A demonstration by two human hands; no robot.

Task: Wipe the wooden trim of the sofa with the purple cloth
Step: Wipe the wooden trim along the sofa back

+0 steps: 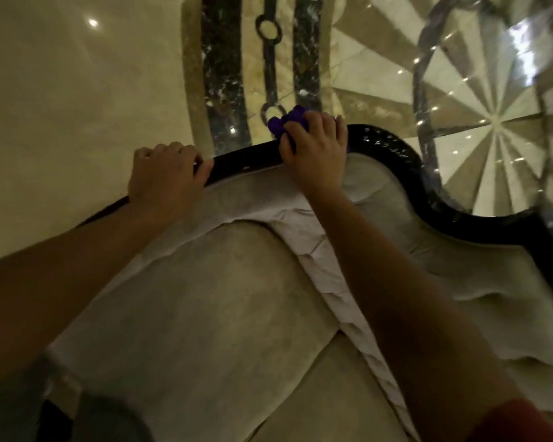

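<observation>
Cloth (286, 122) under right hand (316, 148) (on trim (246, 161))

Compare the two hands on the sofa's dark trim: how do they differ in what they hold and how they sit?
The right hand presses a bunched purple cloth onto the wooden trim; the left hand holds no cloth and grips the trim bare. The right hand sits nearer the trim's raised curve, the left hand lower along it. The right hand's fingers spread over the cloth; the left hand's curl over the edge. Both touch the trim.
</observation>
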